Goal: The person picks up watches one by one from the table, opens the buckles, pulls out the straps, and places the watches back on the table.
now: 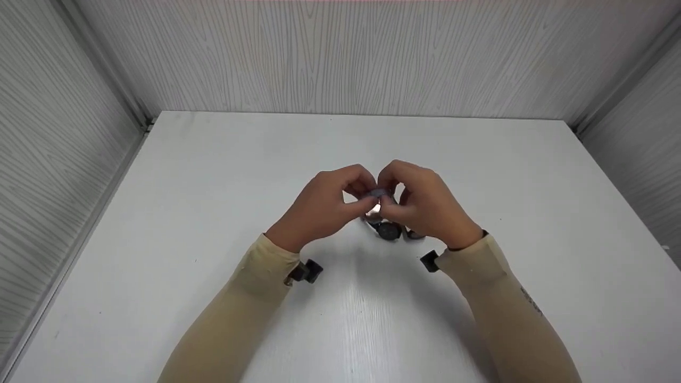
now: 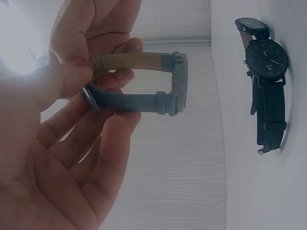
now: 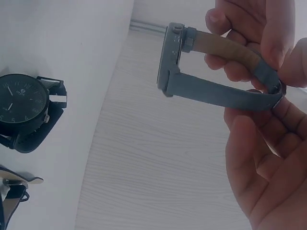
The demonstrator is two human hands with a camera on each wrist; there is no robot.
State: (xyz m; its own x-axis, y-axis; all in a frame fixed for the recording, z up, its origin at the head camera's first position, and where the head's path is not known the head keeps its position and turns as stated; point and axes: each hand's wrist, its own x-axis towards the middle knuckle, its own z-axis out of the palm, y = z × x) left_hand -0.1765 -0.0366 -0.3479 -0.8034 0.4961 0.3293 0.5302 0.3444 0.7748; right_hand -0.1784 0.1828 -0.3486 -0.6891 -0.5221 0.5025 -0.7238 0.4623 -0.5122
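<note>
Both hands hold one wristwatch (image 2: 180,84) up above the table, its blue-grey strap with a tan lining bent into a loop. My left hand (image 1: 330,205) pinches the strap by the metal buckle (image 2: 91,98). From the other side, my right hand (image 1: 425,202) pinches the strap ends (image 3: 268,76) with thumb and fingers. The case hangs away from the fingers, its dial turned from both wrist cameras. Whether the buckle is fastened is hidden by the fingertips. Below the hands lies a black watch (image 1: 389,231) with a dark dial and black strap.
Another dark watch (image 2: 253,24) lies right beside the black one, partly cut off in the right wrist view. The white table (image 1: 213,159) extends around the hands. Wood-grain panels (image 1: 340,58) stand at the back and on both sides.
</note>
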